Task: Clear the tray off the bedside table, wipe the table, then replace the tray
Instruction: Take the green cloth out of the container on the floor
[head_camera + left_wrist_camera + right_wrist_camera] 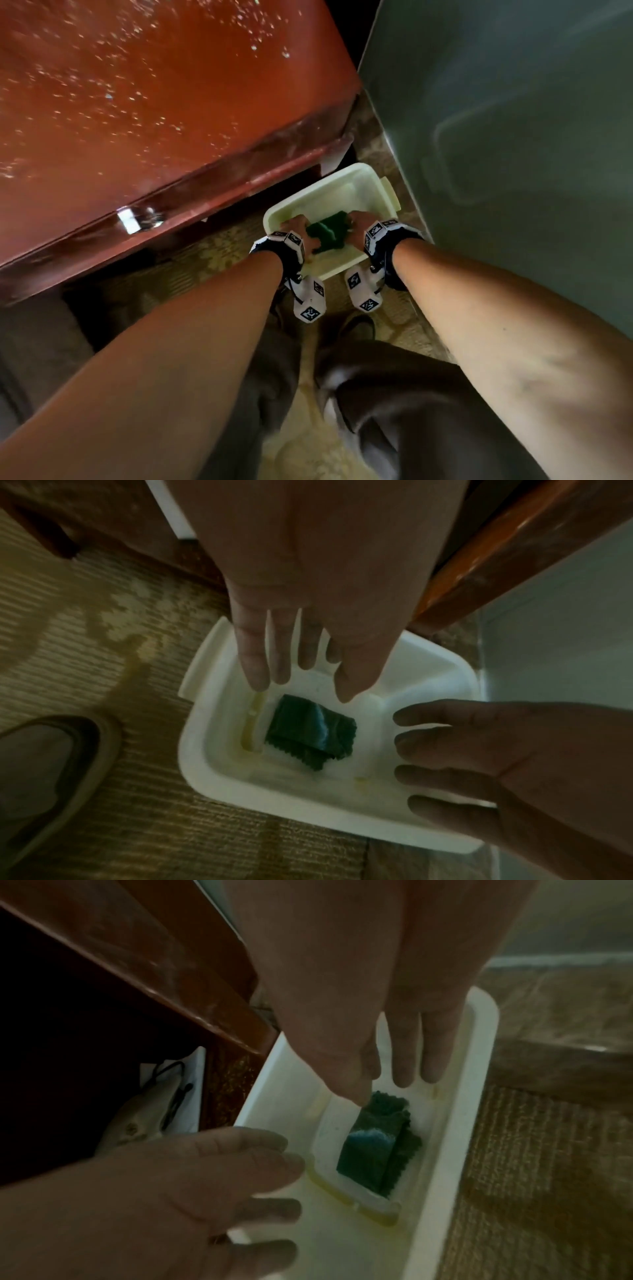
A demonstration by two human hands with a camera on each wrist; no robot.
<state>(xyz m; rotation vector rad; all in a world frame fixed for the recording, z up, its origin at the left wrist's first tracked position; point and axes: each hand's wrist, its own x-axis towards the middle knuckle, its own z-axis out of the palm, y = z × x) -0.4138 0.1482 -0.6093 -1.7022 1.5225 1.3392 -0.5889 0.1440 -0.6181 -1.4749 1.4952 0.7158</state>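
A white plastic tray (pixel 342 173) sits on the carpet, between the bedside table and a grey-green panel. A folded dark green cloth (pixel 329 233) lies inside it. In the left wrist view my left hand (pixel 301 685) hovers just above the cloth (pixel 308 734) with straight fingers, holding nothing. My right hand (pixel 479 764) reaches in from the right, fingers spread over the tray's rim (pixel 205 777). In the right wrist view my right hand (pixel 383 1091) points down at the cloth (pixel 377 1150), its thumb tip close to the cloth's far edge. The left hand (pixel 205 1191) is beside it.
The red-brown bedside table (pixel 154 120) fills the upper left, its glossy top speckled with bright spots. A grey-green panel (pixel 513 137) walls the right side. My slippered foot (pixel 51 764) stands on the patterned carpet left of the tray. A corded item (pixel 167 1096) lies under the table.
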